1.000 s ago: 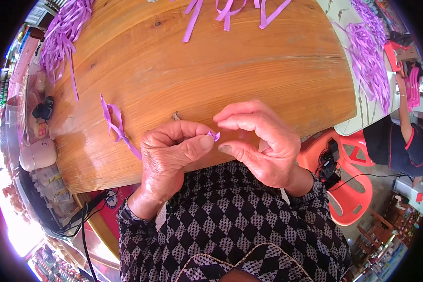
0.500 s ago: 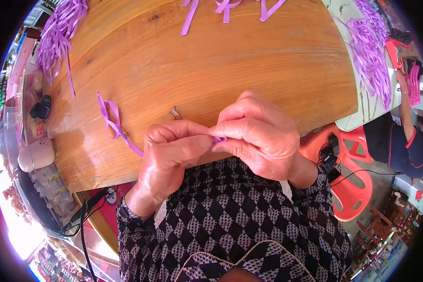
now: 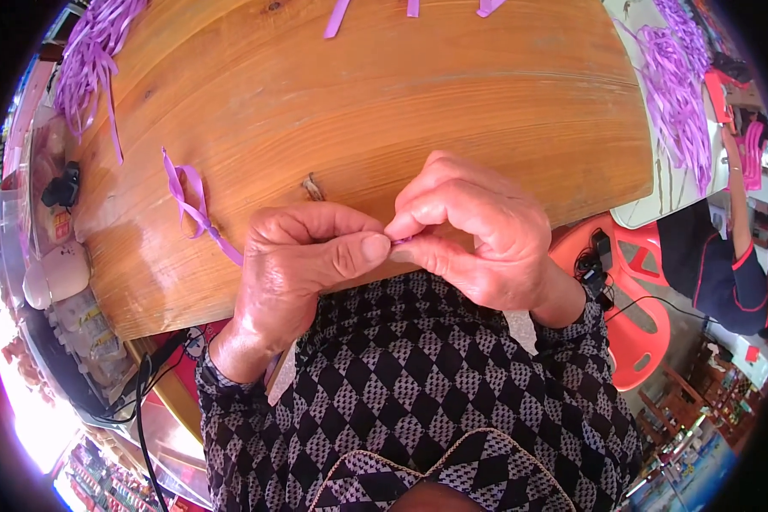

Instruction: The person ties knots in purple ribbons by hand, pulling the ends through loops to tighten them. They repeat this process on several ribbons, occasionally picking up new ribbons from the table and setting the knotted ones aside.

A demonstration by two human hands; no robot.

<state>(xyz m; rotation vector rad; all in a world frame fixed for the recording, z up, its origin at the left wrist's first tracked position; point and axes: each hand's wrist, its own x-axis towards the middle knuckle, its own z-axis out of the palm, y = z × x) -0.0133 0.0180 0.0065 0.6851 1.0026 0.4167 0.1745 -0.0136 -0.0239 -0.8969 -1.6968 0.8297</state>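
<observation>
While both hands (image 3: 294, 256) (image 3: 491, 235) pinch ribbon (image 3: 401, 241), a red label (image 3: 61, 225) seems blurred.

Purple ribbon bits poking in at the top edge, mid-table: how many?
3: left bit, middle bit, right bit. More may be hidden beyond the picture's edge, where some might join.

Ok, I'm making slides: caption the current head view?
Left hand and right hand pinch purple ribbon at a wooden table.
</observation>
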